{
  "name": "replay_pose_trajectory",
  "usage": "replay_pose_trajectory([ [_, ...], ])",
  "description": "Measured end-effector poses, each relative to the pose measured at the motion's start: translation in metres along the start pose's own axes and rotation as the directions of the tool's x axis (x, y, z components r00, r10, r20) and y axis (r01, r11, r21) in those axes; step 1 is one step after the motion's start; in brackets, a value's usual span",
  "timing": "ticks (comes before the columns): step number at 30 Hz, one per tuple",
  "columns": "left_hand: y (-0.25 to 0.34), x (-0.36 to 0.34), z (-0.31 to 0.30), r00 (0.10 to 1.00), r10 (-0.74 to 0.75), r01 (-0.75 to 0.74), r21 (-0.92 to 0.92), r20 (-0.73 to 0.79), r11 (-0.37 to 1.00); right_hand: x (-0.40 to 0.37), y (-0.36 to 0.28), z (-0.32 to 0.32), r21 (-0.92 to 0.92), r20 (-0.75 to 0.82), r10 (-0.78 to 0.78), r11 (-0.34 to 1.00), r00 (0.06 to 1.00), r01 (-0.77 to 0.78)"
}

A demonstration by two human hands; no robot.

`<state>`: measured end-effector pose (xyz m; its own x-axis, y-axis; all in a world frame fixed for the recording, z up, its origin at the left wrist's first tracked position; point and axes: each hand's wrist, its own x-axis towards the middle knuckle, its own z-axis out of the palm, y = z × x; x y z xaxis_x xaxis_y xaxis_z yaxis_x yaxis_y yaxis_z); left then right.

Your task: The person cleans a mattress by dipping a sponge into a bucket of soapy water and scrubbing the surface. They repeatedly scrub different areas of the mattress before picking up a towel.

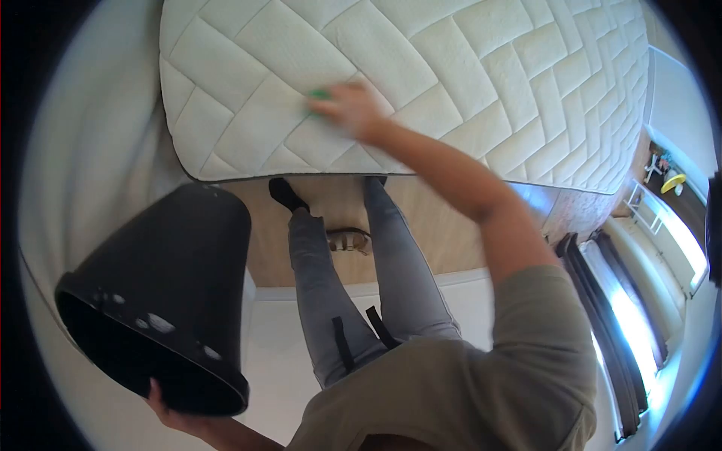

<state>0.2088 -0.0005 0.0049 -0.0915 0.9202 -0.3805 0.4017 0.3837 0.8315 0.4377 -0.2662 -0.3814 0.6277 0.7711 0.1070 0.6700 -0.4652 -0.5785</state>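
My left hand (174,412) grips the lower rim of a large black bucket (177,263), which is tilted on its side with its dark opening toward me. White flecks mark the rim. My right hand (352,111), blurred by motion, is closed round a small green thing (320,96) over the white quilted mattress (451,83). What the green thing is cannot be made out. Whatever lies inside the bucket is hidden in shadow.
A pale curtain or cloth (98,150) hangs at the left. Between my feet and legs, a striped cat (348,240) is on the wooden floor (444,233). Dark curtains (613,331) and a yellow object (673,183) are at the right.
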Motion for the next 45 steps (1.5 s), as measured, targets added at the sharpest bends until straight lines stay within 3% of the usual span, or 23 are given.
replay_pose_trajectory([
  [2, 0.004, 0.005, -0.001, 0.999, 0.018, -0.017, 0.022, -0.034, 1.000, -0.095, 0.050, -0.079, -0.172, 0.225, 0.167, 0.976, 0.960, -0.130],
  [3, 0.001, 0.011, -0.002, 1.000, -0.024, 0.023, -0.046, -0.013, 0.999, -0.129, 0.060, -0.114, -0.336, 0.224, 0.180, 0.937, 0.958, -0.098],
  [6, -0.007, 0.014, 0.011, 0.993, -0.090, 0.102, -0.179, 0.071, 0.979, -0.122, 0.062, -0.101, -0.156, 0.303, 0.256, 0.964, 0.918, -0.218],
  [8, -0.017, 0.019, 0.029, 0.988, -0.095, 0.124, -0.243, 0.125, 0.962, -0.036, 0.018, -0.037, -0.144, 0.029, -0.026, 0.989, 0.999, 0.030],
  [9, -0.024, 0.021, 0.037, 0.988, -0.082, 0.113, -0.254, 0.132, 0.961, 0.014, -0.006, -0.004, -0.136, 0.049, 0.019, 0.991, 0.999, -0.012],
  [11, -0.040, 0.027, 0.047, 0.990, -0.070, 0.098, -0.257, 0.120, 0.961, 0.101, -0.054, 0.026, -0.086, -0.130, 0.154, 0.982, 0.979, -0.166],
  [13, -0.052, 0.034, 0.060, 0.991, -0.025, 0.054, -0.225, 0.131, 0.973, 0.108, -0.058, 0.031, -0.064, -0.203, 0.273, 0.955, 0.940, -0.291],
  [17, -0.044, 0.034, 0.073, 0.996, -0.001, 0.016, -0.187, 0.084, 0.982, -0.049, -0.027, -0.016, -0.138, -0.012, 0.116, 0.984, 0.993, -0.116],
  [20, -0.048, 0.046, 0.069, 0.991, 0.055, -0.040, -0.125, 0.123, 0.991, -0.098, -0.014, -0.063, -0.279, 0.290, 0.236, 0.948, 0.927, -0.155],
  [22, -0.046, 0.051, 0.070, 0.994, -0.038, 0.053, -0.141, 0.105, 0.989, -0.029, 0.021, -0.035, -0.418, 0.069, 0.085, 0.907, 0.994, -0.049],
  [23, -0.046, 0.056, 0.070, 0.994, -0.032, 0.047, -0.140, 0.107, 0.989, 0.033, 0.030, -0.024, -0.387, -0.097, 0.085, 0.915, 0.992, -0.116],
  [26, -0.055, 0.069, 0.066, 0.993, -0.055, 0.068, -0.128, 0.103, 0.989, 0.199, 0.053, -0.006, -0.359, -0.272, 0.164, 0.897, 0.948, -0.258],
  [28, -0.056, 0.071, 0.057, 0.996, -0.048, 0.054, -0.077, 0.082, 0.996, 0.229, 0.039, -0.022, -0.179, -0.298, 0.254, 0.932, 0.920, -0.316],
  [30, -0.054, 0.068, 0.058, 0.991, -0.074, 0.082, -0.067, 0.114, 0.994, 0.186, 0.031, -0.023, -0.247, -0.249, 0.288, 0.904, 0.925, -0.348],
  [34, -0.044, 0.064, 0.064, 0.983, 0.018, -0.003, -0.083, 0.180, 0.997, -0.053, 0.002, -0.034, -0.445, -0.076, 0.399, 0.806, 0.914, -0.389],
  [35, -0.043, 0.063, 0.063, 0.983, 0.018, 0.000, -0.098, 0.183, 0.995, -0.097, -0.008, -0.045, -0.386, 0.092, 0.540, 0.794, 0.837, -0.470],
  [38, -0.051, 0.068, 0.054, 0.968, 0.070, -0.062, -0.040, 0.242, 0.997, -0.045, 0.006, -0.038, -0.465, 0.029, 0.395, 0.818, 0.918, -0.337],
  [39, -0.057, 0.072, 0.045, 0.948, 0.134, -0.143, 0.012, 0.290, 0.990, 0.020, 0.025, -0.022, -0.441, -0.048, 0.345, 0.835, 0.937, -0.330],
  [40, -0.061, 0.074, 0.042, 0.936, 0.168, -0.191, 0.044, 0.310, 0.981, 0.090, 0.048, -0.003, -0.432, -0.223, 0.146, 0.872, 0.964, -0.232],
  [41, -0.065, 0.076, 0.039, 0.922, 0.203, -0.239, 0.073, 0.329, 0.968, 0.169, 0.046, -0.006, -0.469, -0.172, 0.267, 0.824, 0.948, -0.317],
  [42, -0.063, 0.075, 0.039, 0.927, 0.167, -0.200, 0.067, 0.335, 0.977, 0.234, 0.054, -0.004, -0.413, -0.276, 0.218, 0.852, 0.936, -0.321],
  [43, -0.063, 0.072, 0.041, 0.931, 0.126, -0.155, 0.058, 0.344, 0.986, 0.281, 0.035, -0.022, -0.251, -0.307, 0.335, 0.874, 0.891, -0.415],
  [45, -0.061, 0.073, 0.047, 0.946, 0.083, -0.091, 0.011, 0.313, 0.996, 0.260, 0.037, -0.014, -0.297, -0.255, 0.328, 0.868, 0.910, -0.397],
])
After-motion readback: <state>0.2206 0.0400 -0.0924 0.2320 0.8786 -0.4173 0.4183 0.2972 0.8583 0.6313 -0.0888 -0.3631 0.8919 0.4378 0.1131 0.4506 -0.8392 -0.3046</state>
